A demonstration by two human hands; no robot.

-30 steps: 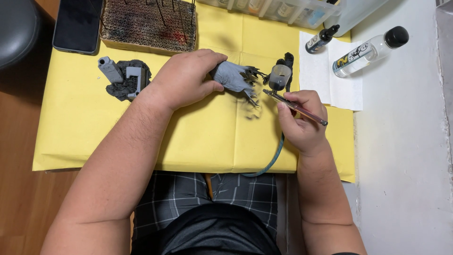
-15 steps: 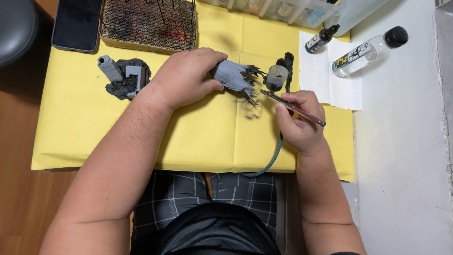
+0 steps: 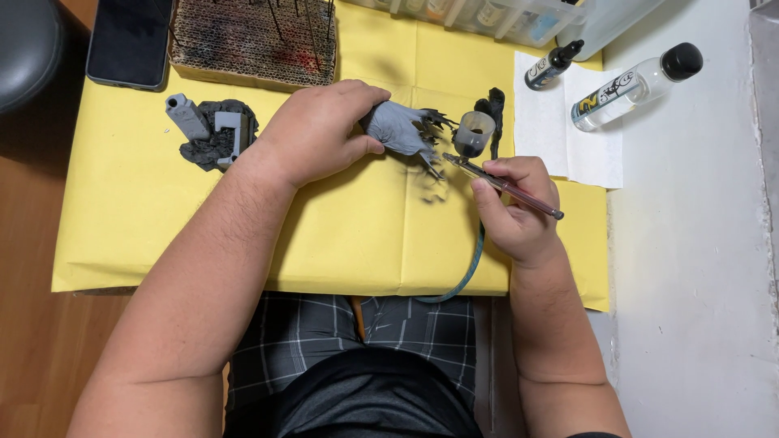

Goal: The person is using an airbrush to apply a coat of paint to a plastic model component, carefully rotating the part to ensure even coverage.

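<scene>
My left hand (image 3: 316, 134) grips a grey model figure (image 3: 402, 130) with spiky dark parts, holding it just above the yellow paper (image 3: 357, 227). My right hand (image 3: 515, 211) holds an airbrush (image 3: 495, 180) like a pen, its tip close to the figure's spiky end. The airbrush's small cup (image 3: 474, 132) stands up beside the figure. A teal hose (image 3: 466, 272) runs from the airbrush down toward my lap.
A grey model base (image 3: 209, 130) lies left of my left hand. Behind it sit a stained cardboard block (image 3: 251, 40) stuck with wires and a dark phone (image 3: 130, 40). Two bottles (image 3: 633, 85) rest on a white paper towel (image 3: 568, 138) at the right.
The airbrush tip has shifted slightly left, nearer the figure. My left hand and the figure have stayed almost in place.
</scene>
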